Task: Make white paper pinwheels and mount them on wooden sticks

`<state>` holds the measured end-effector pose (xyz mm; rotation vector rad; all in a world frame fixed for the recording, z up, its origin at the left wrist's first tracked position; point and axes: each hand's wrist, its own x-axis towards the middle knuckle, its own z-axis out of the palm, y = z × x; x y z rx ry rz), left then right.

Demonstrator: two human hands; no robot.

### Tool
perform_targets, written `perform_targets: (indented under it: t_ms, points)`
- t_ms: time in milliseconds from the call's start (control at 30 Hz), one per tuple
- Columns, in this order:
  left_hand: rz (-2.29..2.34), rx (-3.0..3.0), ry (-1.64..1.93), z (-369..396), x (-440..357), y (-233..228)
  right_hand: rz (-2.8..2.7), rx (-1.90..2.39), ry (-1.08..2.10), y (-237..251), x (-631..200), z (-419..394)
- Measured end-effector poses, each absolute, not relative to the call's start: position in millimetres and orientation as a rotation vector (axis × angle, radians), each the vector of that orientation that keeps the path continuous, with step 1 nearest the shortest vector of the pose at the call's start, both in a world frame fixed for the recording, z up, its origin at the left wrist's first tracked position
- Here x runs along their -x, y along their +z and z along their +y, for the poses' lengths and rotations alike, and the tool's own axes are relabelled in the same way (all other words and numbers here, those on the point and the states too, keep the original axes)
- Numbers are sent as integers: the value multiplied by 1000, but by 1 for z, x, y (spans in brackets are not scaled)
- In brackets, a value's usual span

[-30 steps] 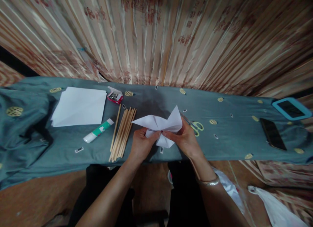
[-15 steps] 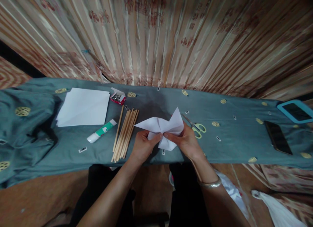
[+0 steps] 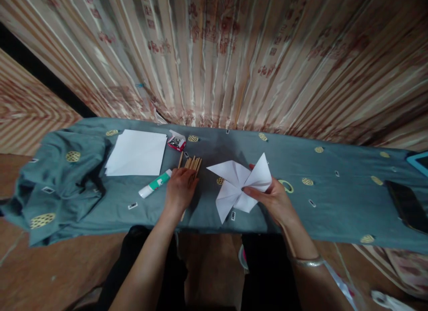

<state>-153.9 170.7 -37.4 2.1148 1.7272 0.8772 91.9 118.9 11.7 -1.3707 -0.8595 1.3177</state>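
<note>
A white paper pinwheel [image 3: 230,172] with pointed, folded blades is spread above the cloth. My right hand [image 3: 272,199] pinches it, thumb pressed near its centre and the other fingers behind the paper. My left hand [image 3: 180,186] lies on the bundle of wooden sticks [image 3: 193,163], its fingers curled over them; the fingertips are hidden. The sticks' upper ends show beyond the knuckles. Just left of that hand is a white and green glue stick [image 3: 155,184]. Behind the right hand, part of a pale green scissors handle [image 3: 286,186] shows.
A stack of white paper [image 3: 137,152] lies at the left, beside bunched cloth [image 3: 72,168]. Next to the paper is an open red box [image 3: 176,142] of small metal pins. A dark phone [image 3: 406,204] and a blue-framed device [image 3: 419,161] lie far right. A curtain [image 3: 214,56] hangs behind the table.
My left hand has let go of the paper pinwheel and moved left onto the wooden sticks. My right hand keeps the pinwheel, now turned more face-up. The view has shifted slightly.
</note>
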Motion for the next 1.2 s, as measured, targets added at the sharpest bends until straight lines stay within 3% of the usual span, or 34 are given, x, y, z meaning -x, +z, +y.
perform_targets:
  t_ms: [200, 700, 867, 1000, 1200]
  points:
    - [1764, -2352, 666, 168, 153, -35, -865, 1361, 1333, 11, -93, 118]
    - [1707, -2267, 642, 163, 133, -21, -875, 1348, 1345, 12, -90, 117]
    - [1402, -1594, 924, 149, 118, -13, -906, 1361, 1308, 24, -82, 109]
    - [1028, -905, 908, 136, 103, -7, -1079, 1395, 1107, 40, -76, 91]
    - [950, -737, 824, 125, 96, 8, -1550, 1447, 628, 56, -72, 61]
